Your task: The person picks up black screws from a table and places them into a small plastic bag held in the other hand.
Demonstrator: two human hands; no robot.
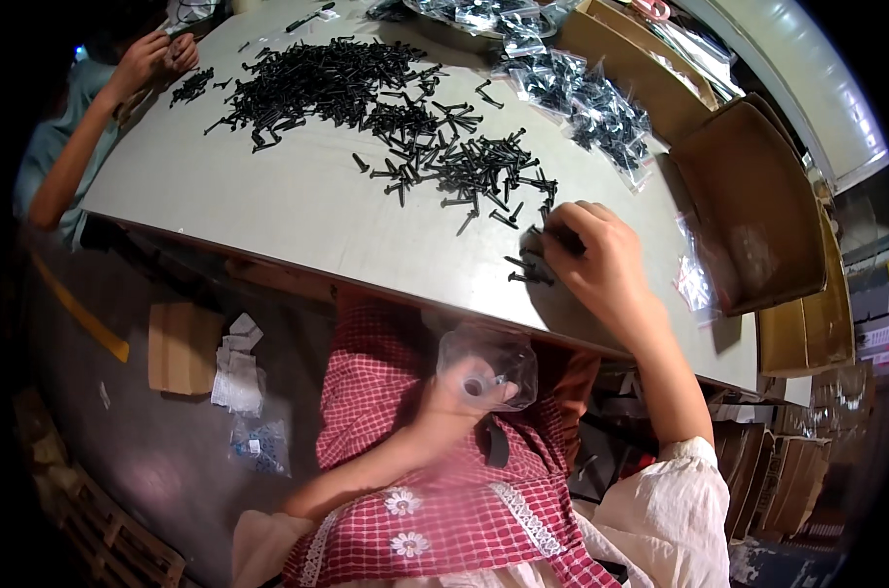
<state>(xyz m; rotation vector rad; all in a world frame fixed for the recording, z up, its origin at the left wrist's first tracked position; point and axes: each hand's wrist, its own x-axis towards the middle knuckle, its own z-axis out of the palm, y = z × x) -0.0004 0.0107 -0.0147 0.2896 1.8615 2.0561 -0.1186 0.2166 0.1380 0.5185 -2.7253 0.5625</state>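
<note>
On the table (297, 211), black screws (528, 267), right hand (596, 260) gathering

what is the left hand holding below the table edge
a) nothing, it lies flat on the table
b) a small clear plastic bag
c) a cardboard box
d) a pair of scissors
b: the left hand has its grip on a small clear plastic bag held over the lap, below the table edge.

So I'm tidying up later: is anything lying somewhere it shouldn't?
Yes: a small bag of screws and some white scraps lie on the floor beside a cardboard piece, left of the table.
</note>
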